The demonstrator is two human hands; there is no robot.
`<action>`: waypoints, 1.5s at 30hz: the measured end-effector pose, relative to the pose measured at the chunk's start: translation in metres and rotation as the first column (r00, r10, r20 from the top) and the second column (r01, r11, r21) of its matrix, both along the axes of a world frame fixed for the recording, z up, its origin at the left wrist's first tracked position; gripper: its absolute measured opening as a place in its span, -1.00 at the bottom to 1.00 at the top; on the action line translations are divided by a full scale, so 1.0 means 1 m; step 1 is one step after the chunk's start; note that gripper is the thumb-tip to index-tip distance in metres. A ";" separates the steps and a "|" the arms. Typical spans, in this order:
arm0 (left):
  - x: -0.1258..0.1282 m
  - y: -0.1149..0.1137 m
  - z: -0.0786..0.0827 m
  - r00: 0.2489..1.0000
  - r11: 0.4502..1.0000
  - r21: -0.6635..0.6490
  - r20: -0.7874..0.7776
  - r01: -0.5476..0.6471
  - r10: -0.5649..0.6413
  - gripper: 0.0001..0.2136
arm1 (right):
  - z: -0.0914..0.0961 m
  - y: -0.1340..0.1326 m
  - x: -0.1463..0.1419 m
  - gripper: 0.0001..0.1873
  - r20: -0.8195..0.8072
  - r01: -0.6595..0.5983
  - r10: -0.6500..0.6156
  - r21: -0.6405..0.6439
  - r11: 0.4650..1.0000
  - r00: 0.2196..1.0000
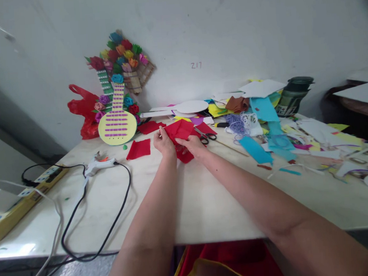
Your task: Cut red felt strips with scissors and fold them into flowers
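Far left: yellow power strip [18,208] runs along the table's left edge. White glue gun [97,166] lies just in from it; its black cord [62,239] loops down over the front edge, so that's a snag line left of the left forearm. Behind, red plastic bag [87,111] and yellow banjo-shaped piece [117,128] stand near the wall, paper flowers [121,54] above. Loose red square [139,149] lies left of the hands, apart from them. Task piece: red sheet [182,132], mid-table, well back from the front edge. Left hand [164,144] pinches its left side, grip narrow; right hand [193,146] holds its near right side, thumb on top. Pale tabletop [208,212] runs between the forearms to the front edge: best room, toward the body. Right side tight: scissors [207,137] just beside the right hand, thin stick [231,148] beyond, then purple string [237,126], blue strip [256,149] and scraps [322,132] spreading toward the right edge. Dark bottle [294,96] stands at the back.
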State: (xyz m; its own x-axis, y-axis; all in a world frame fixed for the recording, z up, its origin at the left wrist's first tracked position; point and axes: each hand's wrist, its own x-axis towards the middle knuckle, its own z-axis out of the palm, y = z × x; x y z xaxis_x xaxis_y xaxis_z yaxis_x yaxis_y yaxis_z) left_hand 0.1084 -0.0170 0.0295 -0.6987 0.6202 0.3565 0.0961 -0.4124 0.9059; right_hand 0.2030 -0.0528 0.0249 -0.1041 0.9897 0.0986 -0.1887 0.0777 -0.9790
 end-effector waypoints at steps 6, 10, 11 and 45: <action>0.003 -0.001 -0.002 0.978 0.989 0.008 0.149 0.149 -0.149 -0.67 | 0.002 0.007 0.008 -0.89 -0.044 0.075 -0.076 -0.012 0.997 0.996; -0.004 0.000 -0.003 0.941 0.963 -0.009 0.212 0.271 -0.263 -0.63 | 0.004 0.009 0.016 -0.88 -0.002 0.051 -0.051 0.000 0.999 0.999; -0.005 0.000 -0.003 0.930 0.954 -0.011 0.229 0.299 -0.289 -0.63 | 0.004 0.009 0.017 -0.88 0.014 0.043 -0.044 0.003 0.999 0.999; -0.009 0.001 -0.005 0.819 0.831 0.070 0.143 0.552 -0.556 -0.70 | 0.008 0.013 0.019 -0.92 -0.094 0.077 -0.079 -0.027 0.997 0.992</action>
